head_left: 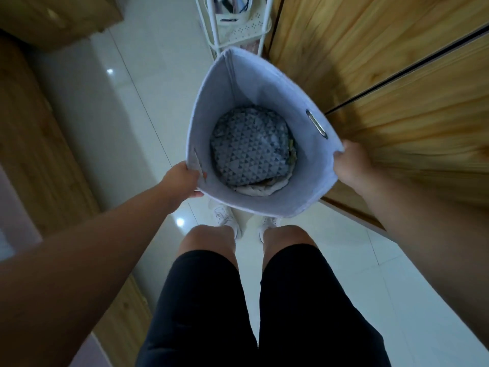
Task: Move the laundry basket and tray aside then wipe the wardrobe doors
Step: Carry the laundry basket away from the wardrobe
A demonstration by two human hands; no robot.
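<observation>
Single wide-angle head camera looking steeply down, sitting close above the open pale grey felt laundry basket point(209, 107), facing the glossy white tiled floor point(158, 62)

Dim, bluish indoor light; small glare spots shine on the glossy floor point(148, 107). Wide-angle bending warps the edges, and the wardrobe doors point(383, 75) look softly blurred.
</observation>
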